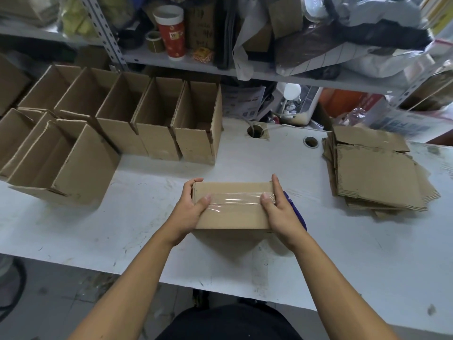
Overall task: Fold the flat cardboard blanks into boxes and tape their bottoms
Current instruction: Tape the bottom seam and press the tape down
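Two hands, left (pixel 190 207) and right (pixel 279 212), grip one taped box (pixel 232 207); five open boxes (pixel 157 123) in back row.

On the table (pixel 137 217), open boxes (pixel 157 119) stand far left, flat blanks (pixel 377 173) right, taped box (pixel 232 207) between
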